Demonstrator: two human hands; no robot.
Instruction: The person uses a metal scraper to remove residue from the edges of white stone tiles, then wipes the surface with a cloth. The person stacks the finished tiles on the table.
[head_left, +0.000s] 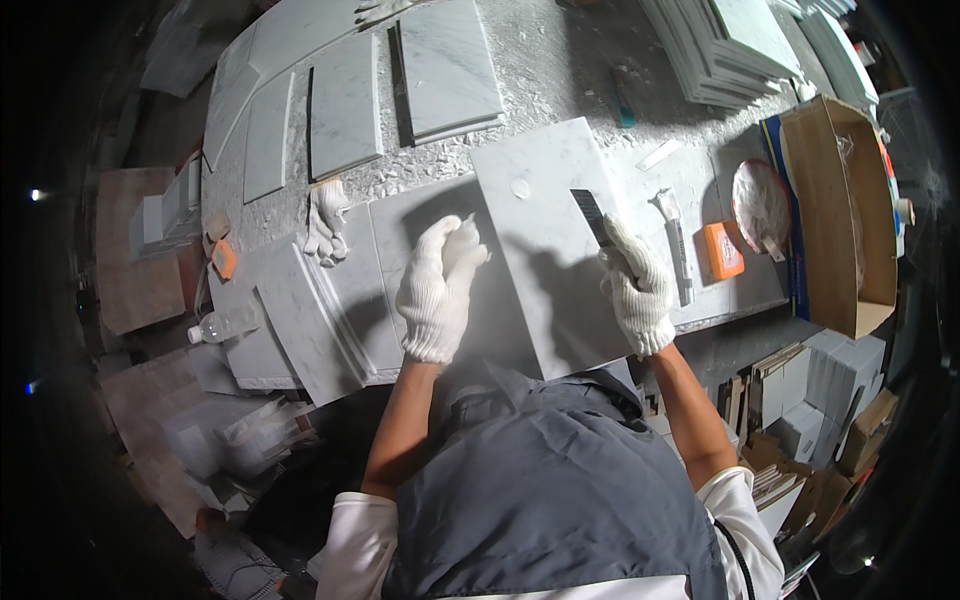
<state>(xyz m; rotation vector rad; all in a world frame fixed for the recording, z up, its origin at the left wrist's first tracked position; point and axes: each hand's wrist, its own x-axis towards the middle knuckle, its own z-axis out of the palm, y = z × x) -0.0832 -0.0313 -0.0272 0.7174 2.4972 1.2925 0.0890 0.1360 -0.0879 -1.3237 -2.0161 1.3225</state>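
Small dark print is running along a slim white tube (677, 245), and a pale label is showing on an orange box (724, 251); both are lying at three o'clock from the marble slab (545, 270) (the lettering is coming out too small to make out). A cardboard box (845, 215) with a blue edge is standing farther out at three o'clock, and a round, white-smeared dish (760, 200) is resting between two and three.

The slab itself is lying at an angle on the counter (540, 55), its lower end pointing toward the person's lap. Between three and four o'clock, the right hand (638, 285), in a white knitted glove, is pinching the near end of a dark, striped blade (587, 216) with thumb and fingers; the blade is reaching over the slab's right side. Between eight and nine, the left hand (440, 285), gloved alike, is hanging half curled just beside the slab's left edge, thumb and fingers close together; whether it is pinching anything, I cannot tell.

A loose pair of white gloves (326, 225) is lying at nine o'clock, a clear bottle (228, 323) between eight and nine. Three veined tiles (345, 110) are leaning or lying around ten, while a tall stack of tiles (715, 50) is standing at one.
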